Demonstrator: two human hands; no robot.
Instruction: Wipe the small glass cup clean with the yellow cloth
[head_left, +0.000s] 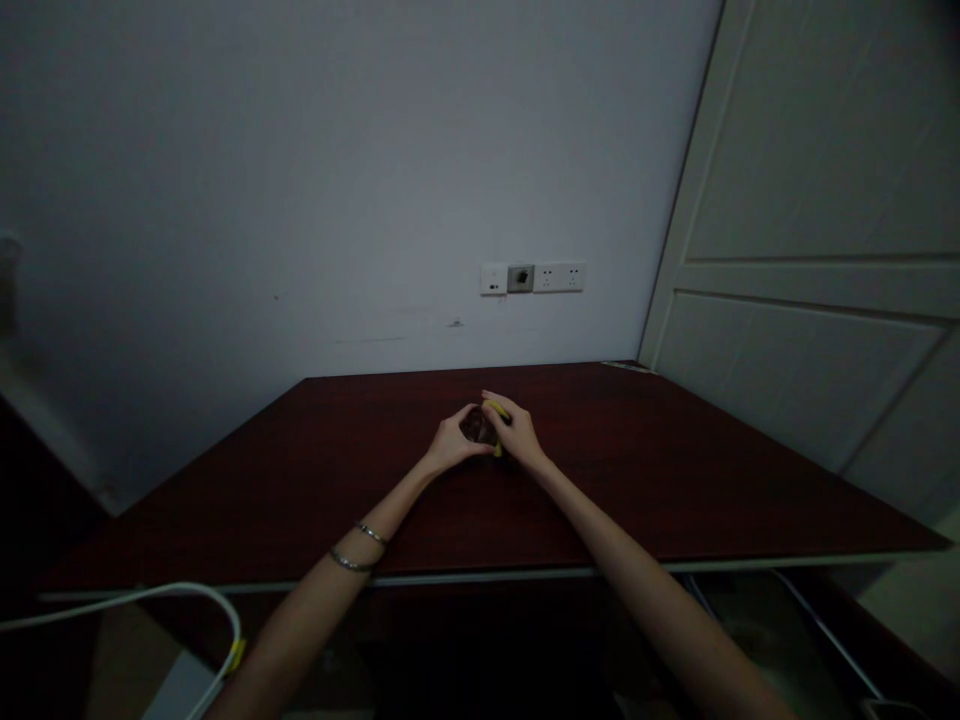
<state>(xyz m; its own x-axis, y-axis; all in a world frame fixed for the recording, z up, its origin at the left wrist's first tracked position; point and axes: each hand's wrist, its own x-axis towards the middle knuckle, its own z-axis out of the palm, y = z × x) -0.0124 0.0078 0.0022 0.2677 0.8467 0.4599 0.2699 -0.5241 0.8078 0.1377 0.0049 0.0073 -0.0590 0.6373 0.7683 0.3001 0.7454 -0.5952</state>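
Note:
Over the middle of the dark red table (pixel 360 440), both hands meet around one small object. My left hand (pixel 450 440) curves around its dark, see-through, rounded body (pixel 477 427), thumb and fingers on opposite sides. It looks like a small clear jar tipped sideways, but dimness hides its exact kind. My right hand (pixel 516 432) is closed over a yellow lid-like part (pixel 498 409) on the object's right side. More yellow shows below those fingers. Whether the yellow part is attached to the clear body, I cannot tell. Two bracelets (pixel 351 562) circle my left forearm.
A pale wall with a row of sockets (pixel 559 277) rises behind the table. A white panelled door (pixel 810 220) stands close on the right. At the lower left a white cable (pixel 180 588) loops past the table's front edge. Another cable (pixel 829 635) hangs at lower right.

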